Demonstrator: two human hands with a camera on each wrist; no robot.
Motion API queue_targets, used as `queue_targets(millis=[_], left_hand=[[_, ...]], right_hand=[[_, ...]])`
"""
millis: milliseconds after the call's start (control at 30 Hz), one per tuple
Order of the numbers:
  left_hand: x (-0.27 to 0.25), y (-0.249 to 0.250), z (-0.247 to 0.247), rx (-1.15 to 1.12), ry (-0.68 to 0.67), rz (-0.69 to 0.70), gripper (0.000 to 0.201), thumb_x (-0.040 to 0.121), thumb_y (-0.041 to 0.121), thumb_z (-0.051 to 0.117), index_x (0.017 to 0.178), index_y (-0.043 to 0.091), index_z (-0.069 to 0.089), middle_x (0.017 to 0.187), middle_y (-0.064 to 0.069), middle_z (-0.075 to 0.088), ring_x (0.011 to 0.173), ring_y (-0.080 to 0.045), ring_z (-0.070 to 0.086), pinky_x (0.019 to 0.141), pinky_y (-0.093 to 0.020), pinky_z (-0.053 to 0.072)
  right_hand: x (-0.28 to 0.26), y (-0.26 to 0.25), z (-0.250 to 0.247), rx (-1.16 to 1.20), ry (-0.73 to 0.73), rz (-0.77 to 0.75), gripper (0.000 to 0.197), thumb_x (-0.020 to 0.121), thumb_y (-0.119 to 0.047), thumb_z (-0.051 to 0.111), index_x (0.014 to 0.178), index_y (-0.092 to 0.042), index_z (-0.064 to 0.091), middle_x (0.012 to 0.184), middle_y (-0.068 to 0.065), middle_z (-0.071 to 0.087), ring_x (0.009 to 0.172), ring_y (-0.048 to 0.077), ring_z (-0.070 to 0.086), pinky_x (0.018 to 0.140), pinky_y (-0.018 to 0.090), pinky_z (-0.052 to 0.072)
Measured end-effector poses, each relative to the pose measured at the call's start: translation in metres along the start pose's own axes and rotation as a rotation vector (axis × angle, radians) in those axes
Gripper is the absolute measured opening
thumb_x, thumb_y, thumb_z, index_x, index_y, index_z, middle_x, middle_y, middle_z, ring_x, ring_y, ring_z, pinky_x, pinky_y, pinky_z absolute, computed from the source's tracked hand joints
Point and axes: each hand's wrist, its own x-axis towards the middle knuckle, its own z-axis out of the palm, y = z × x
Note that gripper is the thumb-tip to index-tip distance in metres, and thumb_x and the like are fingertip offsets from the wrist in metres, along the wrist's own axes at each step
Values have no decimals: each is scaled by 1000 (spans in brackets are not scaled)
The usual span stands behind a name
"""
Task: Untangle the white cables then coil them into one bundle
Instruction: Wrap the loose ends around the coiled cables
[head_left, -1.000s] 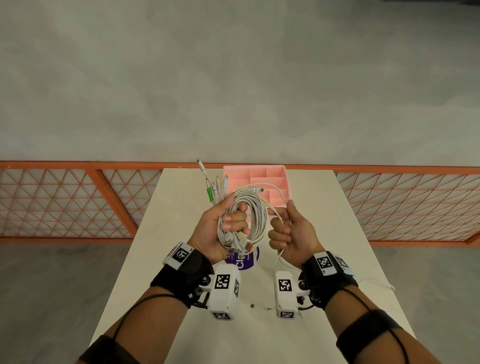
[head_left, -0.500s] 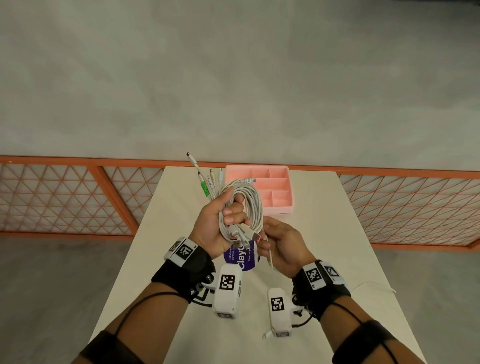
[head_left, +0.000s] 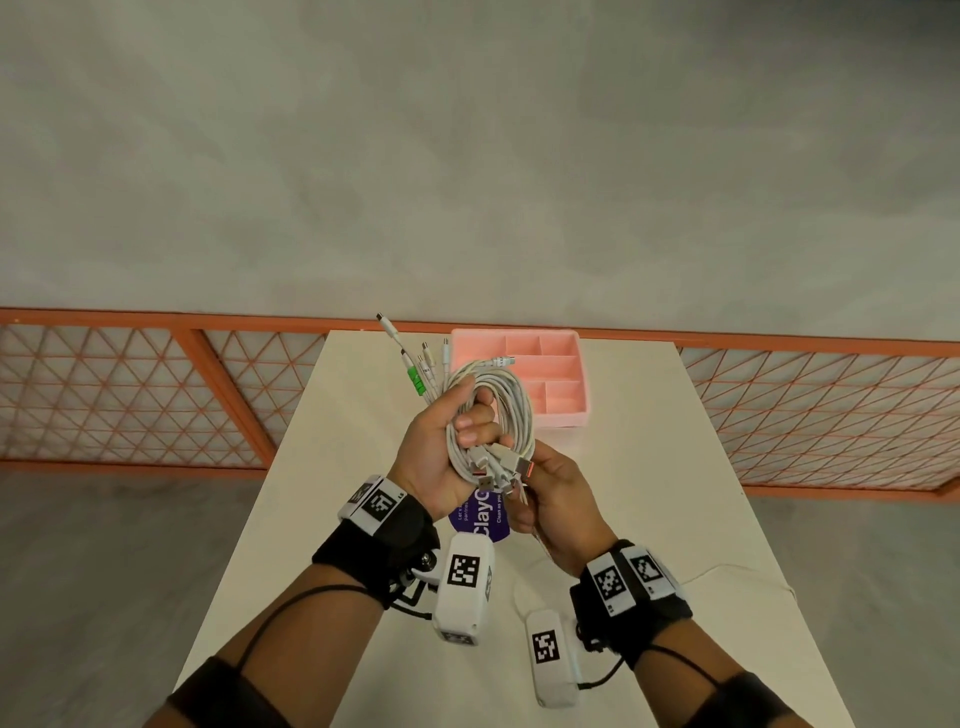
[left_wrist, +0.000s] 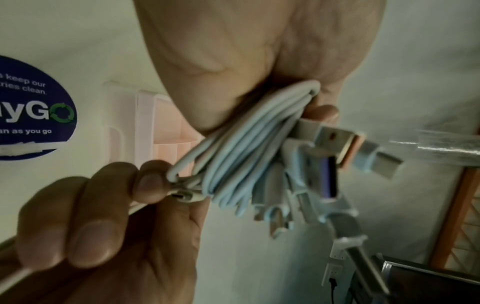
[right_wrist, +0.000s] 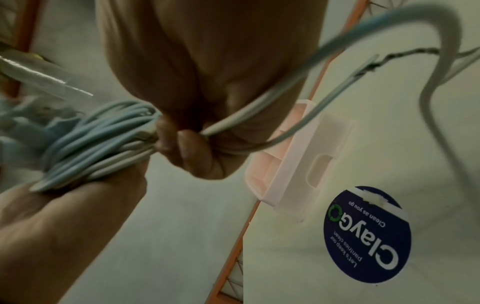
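My left hand (head_left: 465, 421) grips a coil of white cables (head_left: 511, 410) upright above the table, fingers curled through the loop. Several connector ends (head_left: 415, 364), one green, stick up past the thumb. USB plugs (head_left: 501, 462) splay out at the coil's bottom. My right hand (head_left: 527, 486) sits just under the coil and pinches one loose white strand (right_wrist: 233, 121) against it. That strand trails back past the right wrist (right_wrist: 389, 22). In the left wrist view the right fingertips (left_wrist: 150, 183) press beside the wound cables (left_wrist: 246, 154).
A pink compartment tray (head_left: 563, 410) stands on the white table (head_left: 332, 467) behind the hands. A round blue sticker (head_left: 480, 519) lies under them. A thin white cable (head_left: 727, 569) lies at the table's right edge. An orange lattice railing (head_left: 156, 395) runs behind.
My right hand has moved from the coil's right side down and left to its bottom by the plugs, drawing the loose strand in. The left hand has kept its grip.
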Motion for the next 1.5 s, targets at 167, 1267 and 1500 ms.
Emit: queue_targets(millis=[167,1267,1500], left_hand=[[4,-9,-4,66,87,98,25,93,33,56,81,11,55,51,7,36,42,-6,38,69,-31,52],[11,-37,-39,1163,313,538,24,86,34,74,92,16,59,72,11,63,61,2,58,64,-17,47],[2,-33,-32,1213,140,146,62,85,68,41,69,9,55,53,-6,58,56,-24,61,56,-29,50]], right_hand=[[-3,-1,10,-145,118,50,35,103,-8,35,76,-12,56,57,7,37,44,15,26,44,22,21],[-18,-62,18,-1313,-369,9,23,96,-22,53,79,-10,62,70,1,62,62,12,54,60,29,41],[2,-88,2,-1536,-451,-112,21,95,-32,57,84,-19,69,75,-3,69,69,14,62,67,35,52]])
